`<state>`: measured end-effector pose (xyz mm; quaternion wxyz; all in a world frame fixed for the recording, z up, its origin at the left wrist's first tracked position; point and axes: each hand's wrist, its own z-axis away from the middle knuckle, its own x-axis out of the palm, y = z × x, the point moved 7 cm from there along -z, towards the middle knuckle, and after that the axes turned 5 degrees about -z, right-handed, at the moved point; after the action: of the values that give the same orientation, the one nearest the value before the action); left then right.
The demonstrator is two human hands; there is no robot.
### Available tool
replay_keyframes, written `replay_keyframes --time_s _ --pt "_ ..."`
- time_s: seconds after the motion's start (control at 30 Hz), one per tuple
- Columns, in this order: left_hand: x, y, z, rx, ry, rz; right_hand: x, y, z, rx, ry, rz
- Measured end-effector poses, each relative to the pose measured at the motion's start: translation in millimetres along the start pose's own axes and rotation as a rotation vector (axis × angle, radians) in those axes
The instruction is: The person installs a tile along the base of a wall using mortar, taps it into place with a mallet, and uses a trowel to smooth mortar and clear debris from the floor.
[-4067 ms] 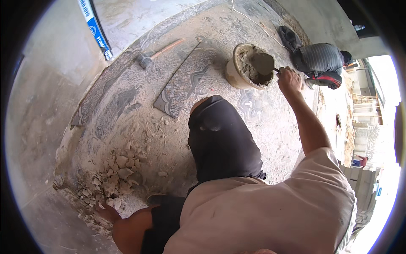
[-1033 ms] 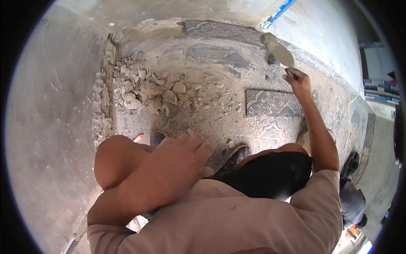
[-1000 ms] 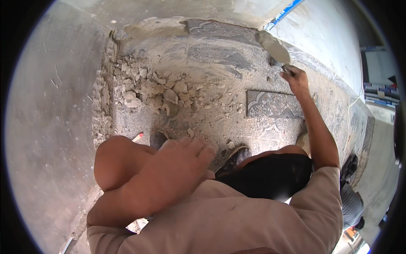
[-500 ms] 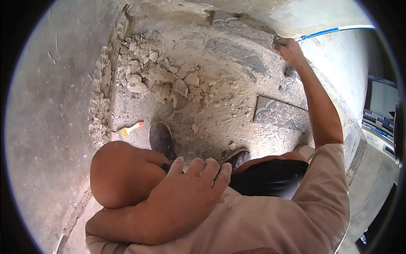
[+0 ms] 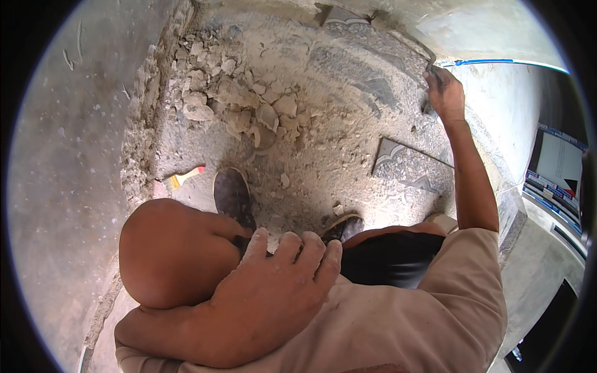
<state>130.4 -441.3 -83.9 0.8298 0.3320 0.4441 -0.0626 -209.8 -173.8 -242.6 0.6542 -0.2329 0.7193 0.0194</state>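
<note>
My right hand (image 5: 445, 96) reaches out to the far right, its fingers closed on a thin dark tool (image 5: 431, 62) whose kind I cannot make out. The tool's end is at the edge of the patterned tiles (image 5: 398, 59) along the foot of the wall. My left hand (image 5: 267, 298) hangs in front of my chest, by my bent left knee. Its dusty fingers are apart, with nothing seen in them; the palm is hidden.
Broken mortar chunks (image 5: 239, 96) lie heaped on the rough floor at the left. A paintbrush (image 5: 185, 176) lies near my left shoe (image 5: 233, 194). A loose patterned tile (image 5: 413, 166) sits below my right hand. A blue strip (image 5: 485, 61) runs along the right wall's edge.
My right hand has moved a little to the right and nearer along the tile edge, its wrist turned. The whole view has shifted slightly. My left hand stays much the same.
</note>
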Motion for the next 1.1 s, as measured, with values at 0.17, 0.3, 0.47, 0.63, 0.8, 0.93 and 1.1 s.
replay_keyframes --time_s 0.17,0.3,0.47,0.63,0.8,0.93,1.1 --pt "5.1 2.4 -0.7 -0.008 -0.025 -0.016 3.4 -8.8 -23.9 -0.003 -0.204 0.249" --pt "6.1 5.8 -0.4 0.010 0.004 -0.021 -10.0 -20.2 -63.1 0.045 -0.348 0.444" --pt "-4.2 8.3 -6.7 0.035 -0.014 0.066 -48.0 -45.3 -76.2 0.075 -0.310 0.485" --pt "-3.1 1.8 -7.9 -0.006 -0.002 0.046 -71.7 -52.8 -38.2 0.037 -0.148 0.385" --pt "-10.3 6.3 -3.0 0.037 0.055 0.008 -25.3 -27.5 13.2 0.095 -0.033 -0.099" --pt "-8.5 8.4 -1.9 0.050 0.041 -0.015 21.4 -28.1 11.3 0.041 -0.017 -0.008" --pt "-3.6 10.2 1.6 0.021 0.101 -0.032 44.7 -21.9 -5.5 0.086 -0.023 0.036"
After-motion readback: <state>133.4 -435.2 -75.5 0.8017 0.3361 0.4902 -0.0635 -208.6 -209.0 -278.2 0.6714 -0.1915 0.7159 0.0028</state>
